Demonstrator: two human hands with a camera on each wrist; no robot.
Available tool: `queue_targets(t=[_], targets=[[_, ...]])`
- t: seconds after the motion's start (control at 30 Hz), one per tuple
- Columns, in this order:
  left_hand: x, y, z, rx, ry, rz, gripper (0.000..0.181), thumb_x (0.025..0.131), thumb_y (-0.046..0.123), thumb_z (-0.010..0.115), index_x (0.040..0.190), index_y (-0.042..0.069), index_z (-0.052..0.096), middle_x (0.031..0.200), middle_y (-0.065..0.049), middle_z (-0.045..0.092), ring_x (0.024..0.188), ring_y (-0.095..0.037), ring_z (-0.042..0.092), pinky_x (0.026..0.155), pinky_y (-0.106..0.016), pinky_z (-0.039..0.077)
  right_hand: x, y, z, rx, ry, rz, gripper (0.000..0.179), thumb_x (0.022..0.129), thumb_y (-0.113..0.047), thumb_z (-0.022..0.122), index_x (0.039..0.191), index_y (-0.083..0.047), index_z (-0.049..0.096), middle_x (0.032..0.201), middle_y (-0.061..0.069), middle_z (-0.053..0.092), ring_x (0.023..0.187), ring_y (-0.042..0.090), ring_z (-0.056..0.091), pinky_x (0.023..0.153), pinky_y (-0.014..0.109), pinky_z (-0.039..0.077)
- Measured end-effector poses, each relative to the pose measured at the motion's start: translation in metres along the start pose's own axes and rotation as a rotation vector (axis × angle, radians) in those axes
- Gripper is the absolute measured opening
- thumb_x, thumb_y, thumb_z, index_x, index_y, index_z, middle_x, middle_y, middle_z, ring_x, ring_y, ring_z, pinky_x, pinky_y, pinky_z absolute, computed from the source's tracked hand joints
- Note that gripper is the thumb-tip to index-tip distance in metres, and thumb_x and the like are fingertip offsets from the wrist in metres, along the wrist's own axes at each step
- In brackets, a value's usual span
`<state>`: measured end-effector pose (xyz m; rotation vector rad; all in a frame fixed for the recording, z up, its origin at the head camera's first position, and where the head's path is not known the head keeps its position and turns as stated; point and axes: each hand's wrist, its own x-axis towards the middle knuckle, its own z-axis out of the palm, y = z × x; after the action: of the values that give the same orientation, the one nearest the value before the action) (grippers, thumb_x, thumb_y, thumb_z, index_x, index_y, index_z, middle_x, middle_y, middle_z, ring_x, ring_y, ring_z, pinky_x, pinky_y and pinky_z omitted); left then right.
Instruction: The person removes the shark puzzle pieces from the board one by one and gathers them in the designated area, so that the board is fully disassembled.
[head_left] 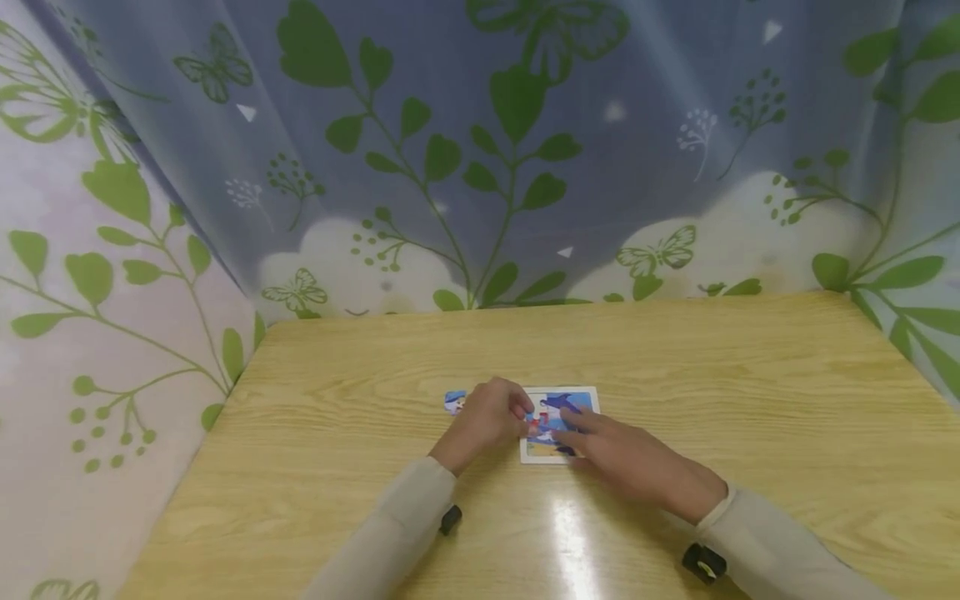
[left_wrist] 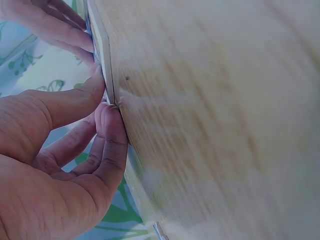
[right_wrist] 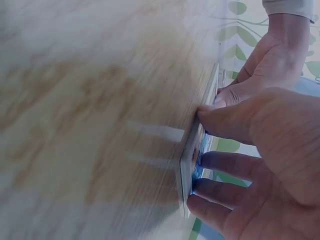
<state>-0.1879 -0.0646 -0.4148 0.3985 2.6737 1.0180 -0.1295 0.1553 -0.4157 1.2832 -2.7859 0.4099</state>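
A small jigsaw puzzle (head_left: 558, 402) in a white-bordered tray lies flat on the table, its picture mostly blue with a dark sea animal. My left hand (head_left: 487, 421) is at the tray's left side. In the left wrist view its thumb lies on the tray's border (left_wrist: 106, 55), with curled fingers against the outer edge by a corner. From the right, my right hand (head_left: 637, 462) rests spread fingers on the picture. The right wrist view has its thumb at the tray's near edge (right_wrist: 186, 170). A loose puzzle piece (head_left: 453, 402) lies partly hidden behind my left hand.
The wood-grain table (head_left: 360, 500) extends around the tray on all sides. A patterned curtain (head_left: 420, 150) hangs along the table's back edge, with similar leafy cloth at the left and right. A bright reflection crosses the tabletop in front.
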Motion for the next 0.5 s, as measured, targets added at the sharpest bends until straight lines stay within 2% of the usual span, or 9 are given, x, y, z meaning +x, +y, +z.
queue_targets(t=[0.3, 0.5], targets=[[0.0022, -0.0016, -0.0015, 0.012, -0.012, -0.012, 0.019, 0.077, 0.011, 0.088, 0.091, 0.009, 0.075, 0.078, 0.005, 0.065, 0.075, -0.011, 0.060, 0.074, -0.029, 0.052, 0.0005, -0.0001, 0.0002, 0.027, -0.025, 0.024, 0.038, 0.097, -0.009, 0.067, 0.133, 0.002, 0.062, 0.141, 0.032, 0.052, 0.129, 0.049, 0.050, 0.098, 0.054, 0.049], [0.0007, -0.0019, -0.0005, 0.024, 0.012, 0.009, 0.020, 0.077, 0.011, 0.089, 0.092, 0.009, 0.075, 0.083, 0.002, 0.068, 0.078, -0.012, 0.062, 0.075, -0.029, 0.053, 0.0008, 0.0001, 0.0004, 0.025, -0.038, 0.031, 0.038, 0.097, -0.008, 0.067, 0.132, 0.002, 0.062, 0.140, 0.031, 0.053, 0.130, 0.049, 0.050, 0.098, 0.054, 0.049]])
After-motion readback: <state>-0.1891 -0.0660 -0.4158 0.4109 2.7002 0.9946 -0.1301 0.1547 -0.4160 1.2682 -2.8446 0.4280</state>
